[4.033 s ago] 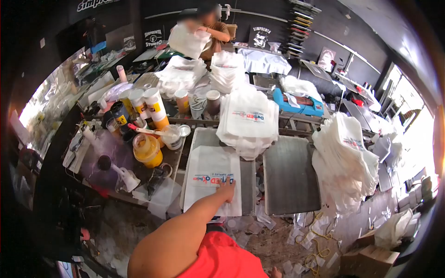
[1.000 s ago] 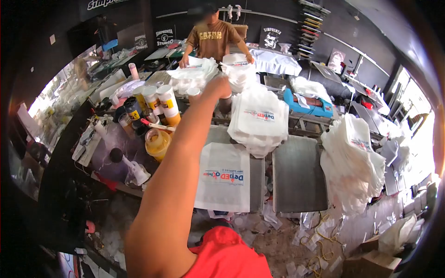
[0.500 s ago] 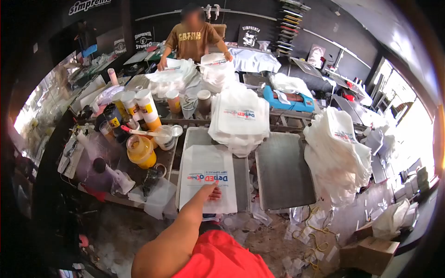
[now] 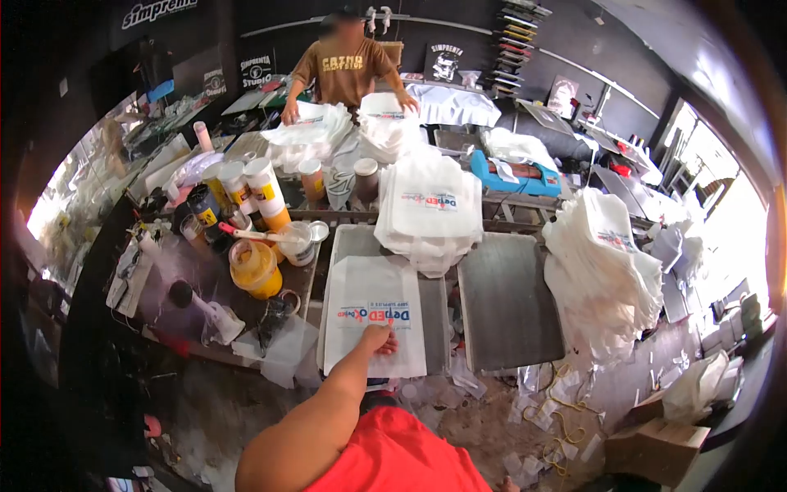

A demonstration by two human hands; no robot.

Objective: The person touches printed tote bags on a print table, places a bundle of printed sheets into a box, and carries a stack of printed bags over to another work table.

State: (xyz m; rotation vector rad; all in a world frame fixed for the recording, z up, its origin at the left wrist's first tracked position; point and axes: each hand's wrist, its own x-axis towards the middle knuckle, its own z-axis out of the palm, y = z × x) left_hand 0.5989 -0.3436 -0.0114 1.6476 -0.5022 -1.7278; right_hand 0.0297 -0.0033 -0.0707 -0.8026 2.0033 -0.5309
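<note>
A white printed bag [image 4: 373, 283] lies flat on the left grey board [image 4: 354, 240], its blue and red lettering facing up. My left hand [image 4: 380, 339] is over the bag's lower right part, beside the print, with thumb and fingers apart and nothing visible in them. Whether the fingertips touch the bag cannot be made out. Only a small part of my right hand [image 4: 509, 485] shows at the bottom edge; its fingers are mostly cut off. Just behind the board sits a stack of similar printed bags [image 4: 430, 217].
Right of the bag is a second grey board [image 4: 510, 303], then a tall pile of bags [image 4: 602, 275]. Yellow ink tub [image 4: 256, 275] and several jars stand left. Across the table a co-worker [image 4: 344, 70] handles bag stacks. A blue machine [image 4: 520, 176] stands behind; cardboard box [image 4: 656, 451] lies low right.
The view has shifted slightly, so the scene sits a little further right. My left hand stays over the bag's print. Part of my right hand shows at the bottom edge.
</note>
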